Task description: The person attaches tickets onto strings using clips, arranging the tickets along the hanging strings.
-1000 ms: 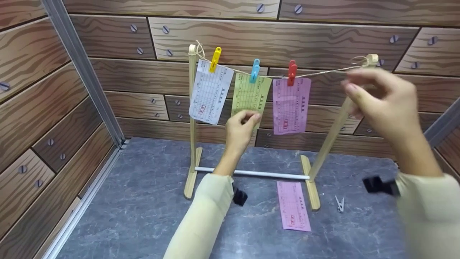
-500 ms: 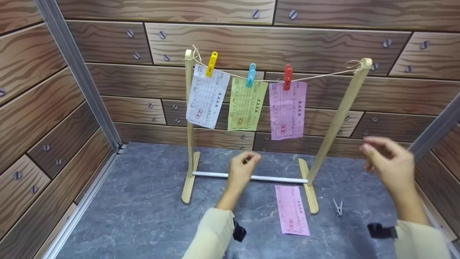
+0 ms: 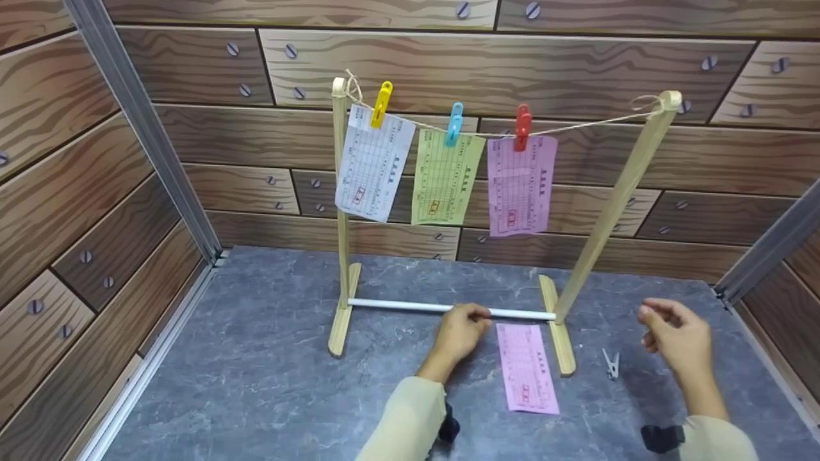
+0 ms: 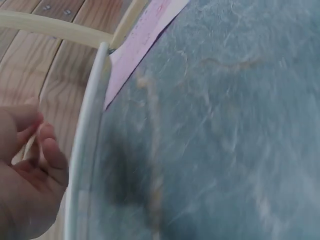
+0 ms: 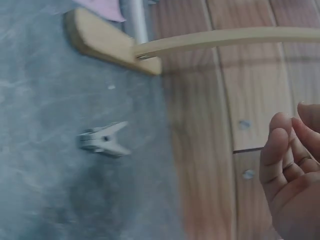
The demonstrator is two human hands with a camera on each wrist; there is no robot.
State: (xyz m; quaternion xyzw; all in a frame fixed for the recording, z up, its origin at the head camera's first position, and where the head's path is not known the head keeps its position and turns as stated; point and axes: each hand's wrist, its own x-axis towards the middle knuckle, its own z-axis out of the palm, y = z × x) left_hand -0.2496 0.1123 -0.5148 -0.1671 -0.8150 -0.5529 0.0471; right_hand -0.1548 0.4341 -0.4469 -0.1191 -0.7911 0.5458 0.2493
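Note:
My left hand point(image 3: 458, 333) hovers by the white crossbar point(image 3: 397, 305), just left of a pink paper slip point(image 3: 526, 365) lying on the table. Its fingers are loosely bent and hold nothing, as the left wrist view also shows. To the right, my right hand point(image 3: 682, 339) is in the air beside a grey clothespin point(image 3: 612, 365), likewise holding nothing. That clothespin point(image 5: 106, 139) lies on the tabletop, apart from the fingers. On the string hang a white slip point(image 3: 375, 166), a yellow-green slip point(image 3: 445, 182) and another pink slip point(image 3: 522, 186).
Yellow point(image 3: 381, 104), blue point(image 3: 454, 125) and red point(image 3: 522, 128) clothespins grip the hanging slips. The string runs between a left post point(image 3: 342, 192) and a leaning right post point(image 3: 618, 205), each on a wooden foot. Wood-patterned panels enclose the grey marbled table point(image 3: 256, 384).
Both hands have come down from the string, the right from the right post's top to beside the grey clothespin. The left has also moved right, towards the pink slip on the table.

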